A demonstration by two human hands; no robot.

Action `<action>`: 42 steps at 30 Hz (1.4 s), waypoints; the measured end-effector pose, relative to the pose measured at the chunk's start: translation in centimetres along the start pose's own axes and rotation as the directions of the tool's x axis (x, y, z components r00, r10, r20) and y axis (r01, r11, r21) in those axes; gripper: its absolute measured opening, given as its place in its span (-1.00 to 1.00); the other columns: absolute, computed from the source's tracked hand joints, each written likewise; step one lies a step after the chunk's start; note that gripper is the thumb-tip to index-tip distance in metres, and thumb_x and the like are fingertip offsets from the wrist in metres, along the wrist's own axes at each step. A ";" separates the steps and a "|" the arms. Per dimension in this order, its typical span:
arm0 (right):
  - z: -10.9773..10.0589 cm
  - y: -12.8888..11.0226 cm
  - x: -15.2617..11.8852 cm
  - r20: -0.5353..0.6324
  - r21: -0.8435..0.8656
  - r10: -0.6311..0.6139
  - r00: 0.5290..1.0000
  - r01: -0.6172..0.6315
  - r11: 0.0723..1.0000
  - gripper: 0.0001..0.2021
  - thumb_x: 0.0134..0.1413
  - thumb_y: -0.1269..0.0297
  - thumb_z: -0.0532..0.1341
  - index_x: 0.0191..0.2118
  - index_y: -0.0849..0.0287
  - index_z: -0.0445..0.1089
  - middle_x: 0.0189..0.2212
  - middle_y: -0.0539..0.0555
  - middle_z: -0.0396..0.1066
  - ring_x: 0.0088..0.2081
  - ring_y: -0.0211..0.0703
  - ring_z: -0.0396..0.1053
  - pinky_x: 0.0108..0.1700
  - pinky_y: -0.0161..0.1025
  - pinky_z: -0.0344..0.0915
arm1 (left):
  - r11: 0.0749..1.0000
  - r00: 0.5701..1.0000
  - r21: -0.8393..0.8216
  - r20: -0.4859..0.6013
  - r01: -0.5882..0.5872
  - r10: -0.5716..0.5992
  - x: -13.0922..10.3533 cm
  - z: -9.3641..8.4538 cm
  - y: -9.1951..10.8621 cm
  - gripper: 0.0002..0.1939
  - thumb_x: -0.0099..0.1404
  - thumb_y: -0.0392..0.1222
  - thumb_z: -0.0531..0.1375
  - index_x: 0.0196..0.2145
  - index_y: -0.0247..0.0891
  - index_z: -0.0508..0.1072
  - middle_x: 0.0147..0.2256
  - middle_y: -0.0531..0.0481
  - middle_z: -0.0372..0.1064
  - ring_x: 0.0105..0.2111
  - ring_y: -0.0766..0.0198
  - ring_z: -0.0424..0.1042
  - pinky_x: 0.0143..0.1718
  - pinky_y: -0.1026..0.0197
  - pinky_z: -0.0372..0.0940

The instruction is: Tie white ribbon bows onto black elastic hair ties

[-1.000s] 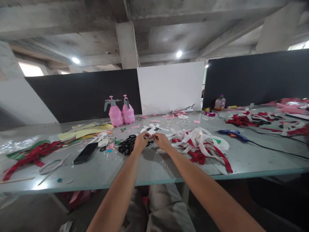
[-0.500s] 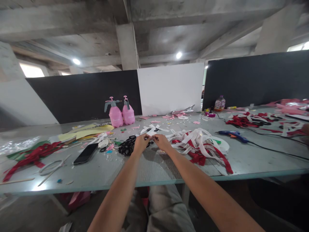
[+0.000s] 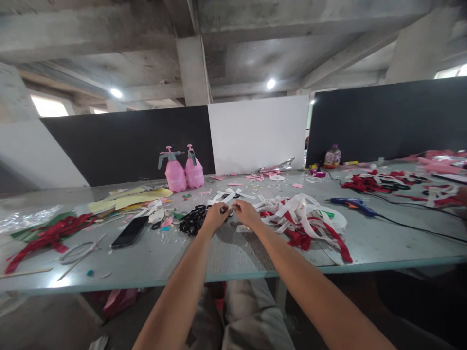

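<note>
My left hand (image 3: 216,217) and my right hand (image 3: 247,214) meet fingertip to fingertip above the table. Both are closed in a pinch, with a small piece of white ribbon (image 3: 231,208) between them, mostly covered by the fingers. A short white strip end (image 3: 243,228) shows just below my right hand. Black elastic bands (image 3: 192,221) lie heaped beside my left hand. To the right of my right hand sits a tangle of white and red ribbons (image 3: 297,214). More white ribbon strips (image 3: 228,194) lie behind the fingers.
A phone (image 3: 130,232) lies on the left, near red ribbons (image 3: 51,238). Two pink spray bottles (image 3: 175,175) stand at the back. A blue glue gun (image 3: 353,205) with a trailing cord rests on the right. At the far right edge, part of another person's hand (image 3: 461,195) shows.
My fingers have shifted slightly, with the right hand a little higher and the fingertips a bit further apart. A white strip end now shows more clearly under my right hand.
</note>
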State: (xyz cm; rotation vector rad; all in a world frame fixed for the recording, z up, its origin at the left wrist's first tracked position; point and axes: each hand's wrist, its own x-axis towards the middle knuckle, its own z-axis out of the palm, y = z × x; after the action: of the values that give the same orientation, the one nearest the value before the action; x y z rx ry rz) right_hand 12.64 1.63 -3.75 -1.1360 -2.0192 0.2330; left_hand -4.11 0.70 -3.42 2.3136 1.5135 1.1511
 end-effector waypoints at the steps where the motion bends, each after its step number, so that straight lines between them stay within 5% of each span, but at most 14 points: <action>1: -0.1 0.0 0.0 -0.010 -0.016 -0.001 1.000 0.001 1.000 -0.82 0.15 0.31 0.08 -0.27 0.17 0.42 -0.37 0.04 0.44 -0.33 -0.24 0.32 -0.28 -0.38 0.10 | 1.000 1.000 0.007 -0.029 0.000 0.000 0.0 0.0 0.0 -0.72 0.20 0.00 0.14 -0.34 -0.28 0.47 -0.39 -0.03 0.40 -0.36 0.28 0.34 -0.28 0.25 0.21; 14: 0.2 0.1 0.2 -0.121 -0.063 -0.061 0.991 0.053 0.997 -0.88 0.10 0.37 0.11 -0.34 0.24 0.39 -0.33 0.11 0.36 -0.20 -0.20 0.29 -0.10 -0.32 0.17 | 0.976 0.993 -0.219 -0.113 -0.009 -0.016 0.0 -0.1 0.5 -0.81 0.15 -0.10 0.14 -0.42 -0.30 0.38 -0.42 0.04 0.37 -0.38 0.35 0.31 -0.25 0.30 0.18; 18: 0.0 0.0 0.1 -0.098 0.000 -0.076 0.992 0.076 0.997 -0.86 0.11 0.34 0.11 -0.27 0.23 0.40 -0.30 0.11 0.40 -0.21 -0.20 0.31 -0.14 -0.33 0.16 | 0.977 0.989 -0.210 -0.144 -0.046 0.016 -0.1 -0.4 0.8 -0.82 0.14 -0.11 0.15 -0.42 -0.30 0.40 -0.39 0.03 0.41 -0.32 0.33 0.34 -0.13 0.26 0.17; 23: 0.0 -0.2 0.0 0.012 0.153 -0.112 0.994 0.109 0.982 -0.74 0.18 0.14 0.07 -0.27 0.19 0.41 -0.43 0.02 0.40 -0.41 -0.28 0.28 -0.35 -0.39 0.10 | 0.977 0.992 -0.212 -0.117 0.015 -0.040 -0.1 -0.5 0.8 -0.81 0.13 -0.14 0.14 -0.39 -0.31 0.46 -0.44 0.03 0.41 -0.37 0.32 0.33 -0.28 0.30 0.18; 32: 0.1 0.0 0.4 -0.103 0.202 -0.105 0.989 0.124 0.971 -0.67 0.15 0.08 0.10 -0.44 0.22 0.40 -0.54 0.00 0.33 -0.45 -0.29 0.21 -0.39 -0.39 0.04 | 0.970 0.996 -0.245 -0.081 0.007 -0.027 0.1 -0.3 0.8 -0.77 0.19 -0.08 0.13 -0.37 -0.29 0.48 -0.42 0.03 0.42 -0.37 0.32 0.32 -0.30 0.30 0.16; 37: 0.3 0.4 0.6 -0.021 0.190 -0.103 0.994 0.105 0.976 -0.68 0.15 0.13 0.11 -0.45 0.24 0.43 -0.53 0.01 0.37 -0.45 -0.29 0.24 -0.36 -0.39 0.08 | 0.970 0.999 -0.244 -0.031 0.025 -0.034 0.2 -0.2 0.1 -0.67 0.26 -0.04 0.01 -0.43 -0.32 0.42 -0.52 0.07 0.29 -0.47 0.36 0.23 -0.41 0.32 0.09; 42: 0.2 0.1 0.4 0.078 0.006 -0.112 0.991 0.112 0.994 -0.80 0.12 0.30 0.12 -0.37 0.24 0.47 -0.40 0.09 0.46 -0.33 -0.22 0.34 -0.29 -0.37 0.13 | 0.991 0.998 -0.120 0.009 0.066 -0.065 -0.2 0.0 0.0 -0.70 0.24 -0.04 0.03 -0.42 -0.30 0.42 -0.53 0.06 0.30 -0.49 0.34 0.26 -0.43 0.32 0.09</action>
State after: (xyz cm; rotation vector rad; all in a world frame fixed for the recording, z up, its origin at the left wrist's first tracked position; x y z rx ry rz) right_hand 12.39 2.04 -3.72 -1.0226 -2.1435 0.2255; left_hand -4.15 0.58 -3.52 2.1711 1.4635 1.1841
